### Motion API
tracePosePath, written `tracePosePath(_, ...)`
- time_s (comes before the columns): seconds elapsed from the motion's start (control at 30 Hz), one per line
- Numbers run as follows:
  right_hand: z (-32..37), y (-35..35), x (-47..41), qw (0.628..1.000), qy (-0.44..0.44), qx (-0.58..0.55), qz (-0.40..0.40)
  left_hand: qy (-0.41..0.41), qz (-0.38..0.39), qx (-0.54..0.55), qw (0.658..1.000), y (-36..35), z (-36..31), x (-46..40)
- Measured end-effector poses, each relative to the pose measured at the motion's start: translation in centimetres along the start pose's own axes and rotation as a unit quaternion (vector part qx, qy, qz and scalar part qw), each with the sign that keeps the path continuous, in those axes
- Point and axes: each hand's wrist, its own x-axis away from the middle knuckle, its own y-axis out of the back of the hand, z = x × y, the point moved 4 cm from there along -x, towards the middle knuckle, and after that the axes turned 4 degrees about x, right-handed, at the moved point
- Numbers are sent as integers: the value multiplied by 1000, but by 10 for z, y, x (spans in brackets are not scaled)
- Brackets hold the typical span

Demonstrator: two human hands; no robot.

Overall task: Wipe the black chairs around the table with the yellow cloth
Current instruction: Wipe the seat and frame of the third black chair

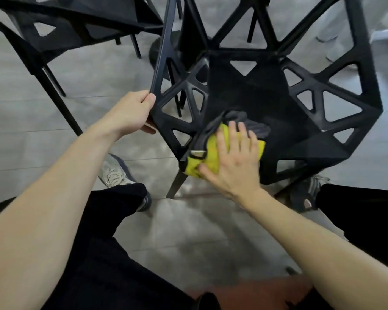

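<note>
A black chair [251,92] with triangular cut-outs stands in front of me, its seat facing the camera. My left hand [132,111] grips the chair's left corner, fingers curled round the edge. My right hand [233,159] lies flat with straight fingers on the yellow cloth [213,153], pressing it onto the front left of the seat. The cloth has a grey side and black edging that show beyond my fingertips.
A second black chair [61,25] stands at the upper left, its legs on the grey tiled floor [188,231]. My feet in sneakers [115,173] and black trousers are below the chair. Another person's light trousers show at the upper right.
</note>
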Motion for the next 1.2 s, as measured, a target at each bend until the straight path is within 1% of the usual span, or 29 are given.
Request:
tracePosePath(0.07,55,-2,-25,1000,0,-24,-3,11,-19,9,1000,-5,11,0)
tracePosePath(0.13,76,-1,-36,999,21,-48,-3,24,-65,-8,998,-14,27,-1)
tracePosePath(0.17,71,-1,-33,997,52,-53,-6,27,-85,2,996,-18,41,-6)
tracePosePath(0.23,37,-2,-10,987,159,-34,-20,31,-115,48,992,-28,41,6)
tracePosePath(0.27,7,-4,5,978,207,-11,-24,38,-123,103,986,-34,33,14)
tracePosePath(0.3,-28,-6,18,972,234,14,-31,50,-122,152,979,-38,28,18)
tracePosePath(0.33,-68,-7,31,970,237,37,-39,60,-116,188,973,-43,21,18)
tracePosePath(0.37,-108,-8,43,973,218,56,-48,62,-118,204,970,-44,13,17)
tracePosePath(0.43,-173,-7,60,986,143,74,-40,47,-144,224,963,-43,5,9)
tracePosePath(0.5,-195,-11,56,996,44,68,-20,37,-173,216,960,-38,4,-2)
tracePosePath(0.53,-185,-14,46,998,11,59,-20,39,-176,202,963,-37,7,-10)
tracePosePath(0.57,-164,-17,33,999,-7,43,-29,58,-189,165,966,-39,9,-14)
tracePosePath(0.63,-102,-19,4,998,-5,8,-60,68,-221,44,972,-53,5,-10)
tracePosePath(0.67,-70,-18,-11,998,-1,-2,-56,41,-250,-40,967,-63,-1,-2)
tracePosePath(0.7,-44,-15,-22,999,7,-12,-48,-11,-291,-122,949,-73,-13,10)
tracePosePath(0.73,-30,-10,-30,998,21,-27,-47,-86,-319,-198,923,-80,-23,16)
tracePosePath(0.77,-29,-7,-32,997,46,-40,-53,-171,-320,-264,893,-88,-34,21)
tracePosePath(0.8,-39,-7,-28,994,86,-45,-60,-249,-298,-310,868,-95,-34,15)
tracePosePath(0.83,-60,-9,-19,989,126,-39,-67,-290,-258,-338,857,-102,-35,9)
tracePosePath(0.87,-91,-11,-8,985,155,-29,-69,-297,-207,-346,866,-110,-31,-3)
tracePosePath(0.9,-132,-13,-1,984,162,-24,-74,-286,-145,-355,878,-120,-29,-11)
tracePosePath(0.93,-177,-14,3,986,141,-18,-82,-280,-88,-376,879,-132,-25,-18)
tracePosePath(0.97,-221,-13,4,991,102,-12,-88,-283,-46,-410,866,-143,-23,-19)
tracePosePath(1.0,-256,-11,3,994,52,-8,-96,-295,-23,-441,847,-152,-18,-21)
tracePosePath(1.03,-276,-8,0,994,-2,-5,-105,-299,-11,-461,836,-158,-17,-21)
tracePosePath(1.07,-277,-8,-5,992,-52,-7,-114,-300,-7,-468,831,-160,-19,-23)
tracePosePath(1.13,-229,-10,-13,979,-129,-58,-146,-301,-18,-461,835,-160,-36,-27)
tracePosePath(1.17,-191,-10,-15,976,-125,-90,-151,-298,-35,-455,838,-161,-46,-33)
tracePosePath(1.2,-152,-9,-17,980,-86,-113,-142,-295,-50,-445,844,-163,-57,-43)
